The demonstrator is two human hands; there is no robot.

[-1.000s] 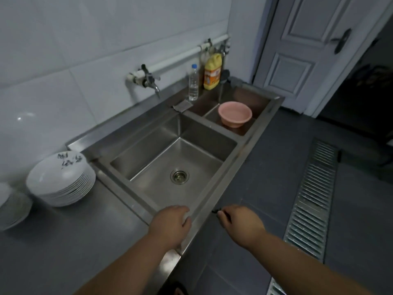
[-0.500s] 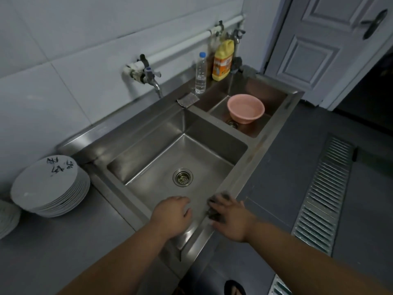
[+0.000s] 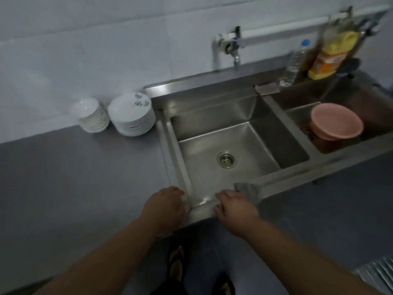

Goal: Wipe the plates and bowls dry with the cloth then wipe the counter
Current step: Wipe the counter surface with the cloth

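A stack of white plates (image 3: 131, 116) and a stack of white bowls (image 3: 91, 116) stand against the wall on the grey counter (image 3: 74, 177), left of the steel sink (image 3: 265, 186). A grey cloth (image 3: 249, 191) lies on the sink's front rim. My right hand (image 3: 234, 208) rests on that rim with its fingers stretched leftward, right beside the cloth and touching its near edge. My left hand (image 3: 167, 204) rests on the sink's front left corner. Its fingertips drop over the rim.
A tap (image 3: 235, 50) juts from the tiled wall over the sink. A pink basin (image 3: 337, 121) sits in the second sink basin on the right. A clear bottle (image 3: 295, 62) and yellow detergent bottle (image 3: 331, 58) stand behind it. A floor grate (image 3: 378, 273) lies at lower right.
The view has swung left, bringing the bowls and more counter into sight. My right hand came up from below the sink onto the front rim by the cloth. My left hand stayed there.
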